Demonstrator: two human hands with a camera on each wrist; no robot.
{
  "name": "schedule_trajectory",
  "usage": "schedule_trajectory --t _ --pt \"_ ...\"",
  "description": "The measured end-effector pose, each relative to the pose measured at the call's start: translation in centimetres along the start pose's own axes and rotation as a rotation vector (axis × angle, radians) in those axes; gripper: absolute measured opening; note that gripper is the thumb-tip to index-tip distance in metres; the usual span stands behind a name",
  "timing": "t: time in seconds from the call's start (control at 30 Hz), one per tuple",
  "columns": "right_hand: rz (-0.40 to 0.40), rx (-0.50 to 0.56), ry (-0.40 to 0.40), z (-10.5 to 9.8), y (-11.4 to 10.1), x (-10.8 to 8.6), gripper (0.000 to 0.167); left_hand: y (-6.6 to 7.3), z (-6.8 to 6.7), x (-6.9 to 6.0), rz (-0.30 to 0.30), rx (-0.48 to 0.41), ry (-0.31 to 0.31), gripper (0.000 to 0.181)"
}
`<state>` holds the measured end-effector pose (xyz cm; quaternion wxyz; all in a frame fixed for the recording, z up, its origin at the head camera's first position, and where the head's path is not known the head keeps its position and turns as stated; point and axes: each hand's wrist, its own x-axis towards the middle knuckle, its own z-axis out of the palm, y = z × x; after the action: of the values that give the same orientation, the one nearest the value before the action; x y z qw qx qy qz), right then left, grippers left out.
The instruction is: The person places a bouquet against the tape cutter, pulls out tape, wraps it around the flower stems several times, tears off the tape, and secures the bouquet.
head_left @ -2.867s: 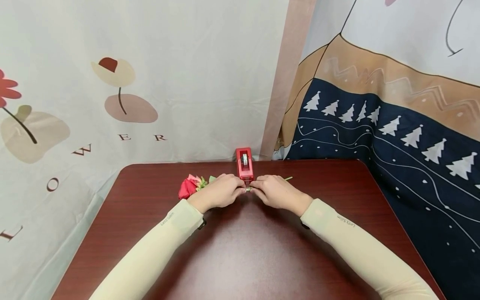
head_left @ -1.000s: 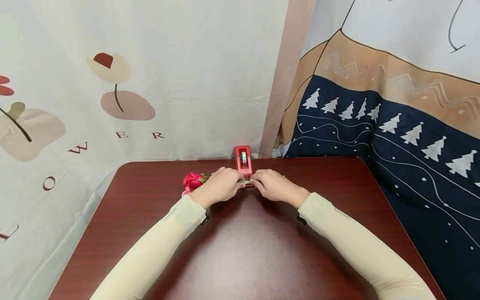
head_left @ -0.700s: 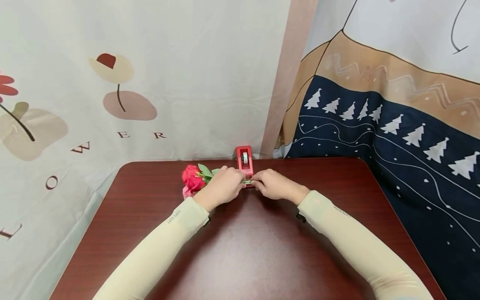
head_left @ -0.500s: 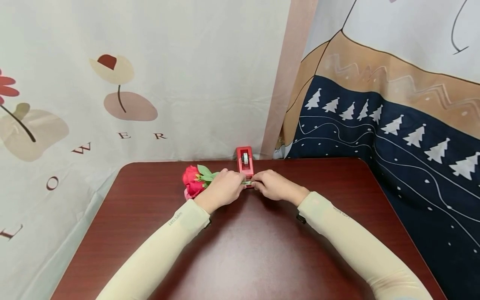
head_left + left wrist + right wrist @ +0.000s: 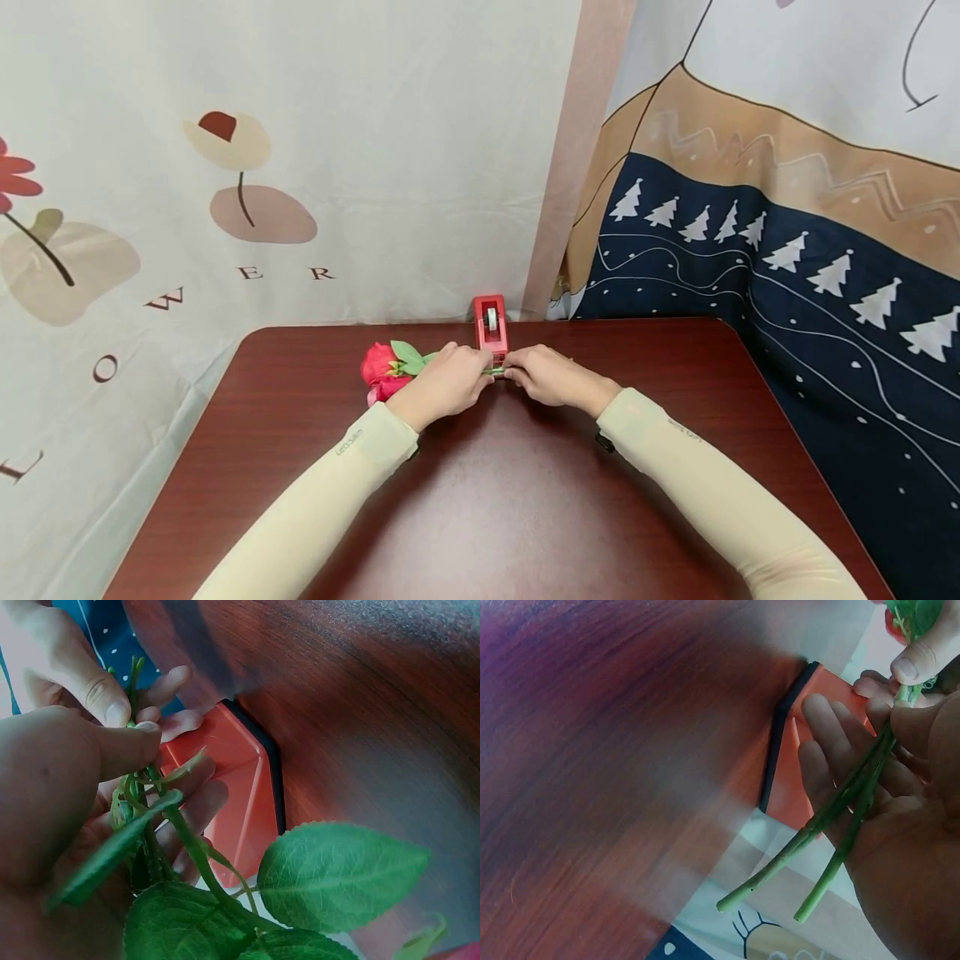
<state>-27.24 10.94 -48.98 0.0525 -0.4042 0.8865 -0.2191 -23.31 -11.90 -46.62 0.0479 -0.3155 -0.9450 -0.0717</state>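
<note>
A bunch of red and pink roses (image 5: 381, 367) lies sideways at the table's back, blooms to the left. Its green stems (image 5: 847, 799) run rightward through both hands. My left hand (image 5: 447, 382) pinches the stems just below the leaves (image 5: 341, 876), thumb against fingers. Close beside it, my right hand (image 5: 553, 377) pinches the same stems between thumb and fingers, and their cut ends stick out past it. A pale, shiny patch shows on the stems between the thumbs. Right behind the hands stands a red tape dispenser (image 5: 490, 321) with a roll in it.
The dark red-brown wooden table (image 5: 480, 508) reaches toward the person. A printed pale curtain (image 5: 420, 167) hangs behind its back edge, and a navy tree-patterned cloth (image 5: 787, 317) hangs at the right.
The bunch has turned about its stems: a pink bloom showed on top earlier, now red blooms and a raised leaf do. Both hands stay close together before the tape dispenser.
</note>
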Motion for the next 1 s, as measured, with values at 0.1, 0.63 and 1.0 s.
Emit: schedule_trajectory --t 0.1,0.63,1.0 --pt "-0.006 0.005 -0.016 -0.1 -0.2 -0.3 0.014 0.1 -0.2 -0.1 0.022 -0.002 -0.012 0.017" --pt "-0.071 0.067 -0.100 -0.6 -1.0 -1.2 0.012 0.6 -1.1 -0.6 0.075 -0.010 -0.121 0.012" --pt "0.203 0.226 -0.011 -0.5 -0.8 0.8 0.043 0.6 -1.0 -0.7 0.074 -0.005 -0.121 0.018"
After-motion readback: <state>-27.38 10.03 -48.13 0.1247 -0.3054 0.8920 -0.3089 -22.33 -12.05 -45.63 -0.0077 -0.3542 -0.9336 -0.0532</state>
